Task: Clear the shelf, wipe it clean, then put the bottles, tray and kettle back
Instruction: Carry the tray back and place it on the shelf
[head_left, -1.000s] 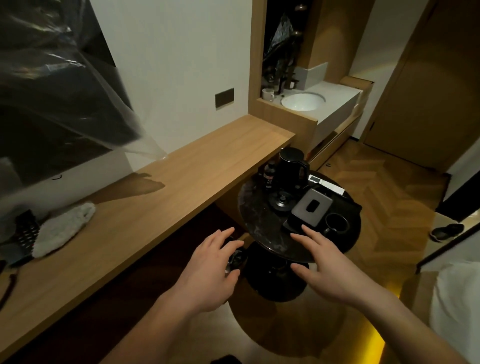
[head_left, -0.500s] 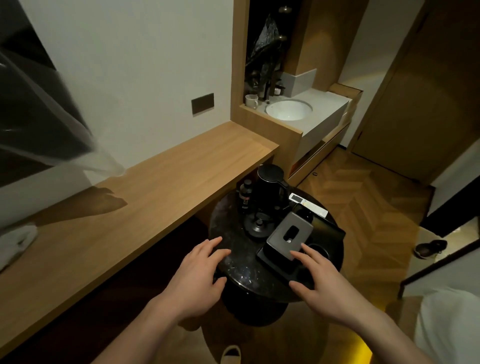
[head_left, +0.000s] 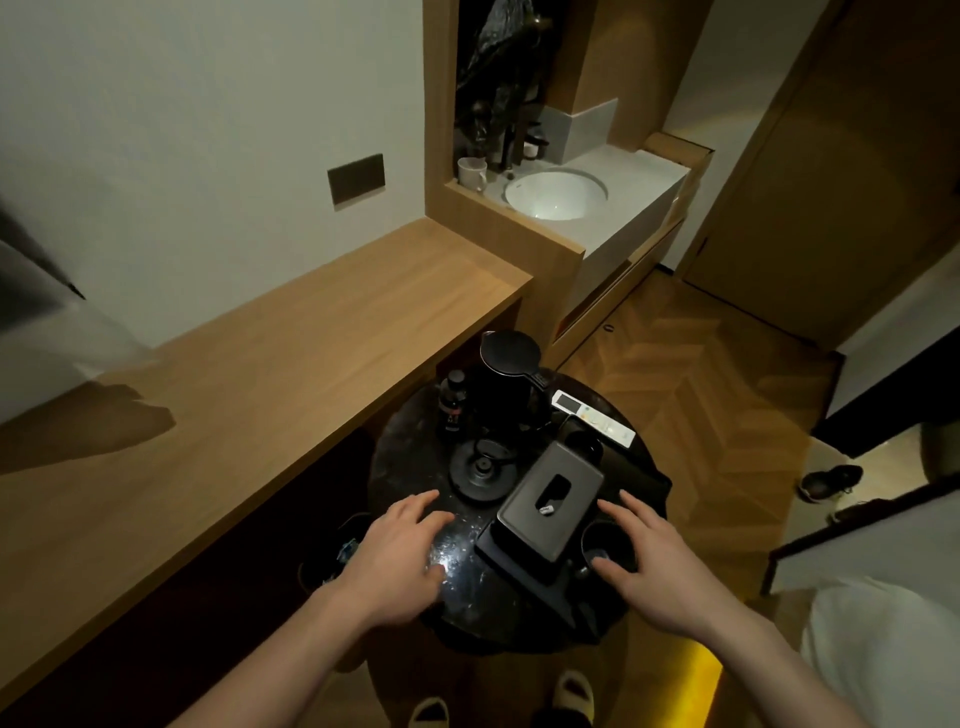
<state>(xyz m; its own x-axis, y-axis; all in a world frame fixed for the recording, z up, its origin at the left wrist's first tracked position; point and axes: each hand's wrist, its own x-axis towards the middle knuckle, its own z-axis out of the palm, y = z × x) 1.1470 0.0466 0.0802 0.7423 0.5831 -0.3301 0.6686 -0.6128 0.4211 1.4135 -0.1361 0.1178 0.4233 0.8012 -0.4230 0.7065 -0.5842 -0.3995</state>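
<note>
- The wooden shelf (head_left: 270, 364) is seen running from lower left to the upper middle of the frame; its top appears bare, so the putting-back stage is judged to be in hand
- A small dark bottle (head_left: 453, 402) is seen upright just left of the kettle, above the middle of the frame, on the round dark table (head_left: 415, 467); it is judged light, stiff and possibly slick, best pinched round its body
- The left hand (head_left: 400, 556) is held palm down over the table's near left edge, fingers spread and nearly straight, nothing gripped; whether the surface is touched cannot be told
- The kettle base (head_left: 480, 467) lies flat ahead of that hand's fingertips
- The black kettle (head_left: 506, 384) stands upright at the table's far side; it is judged rigid and heavier if filled, best taken by its handle, which is poorly shown
- The dark tray (head_left: 571, 519), at middle right, carries a grey tissue box (head_left: 550, 499) and dark cups; it is judged stiff but loaded, so opposite edges should be gripped and it should be kept level
- The right hand (head_left: 660, 571) hovers palm down at the tray's right side, fingers apart and holding nothing, thumb near a cup (head_left: 608, 540)
</note>
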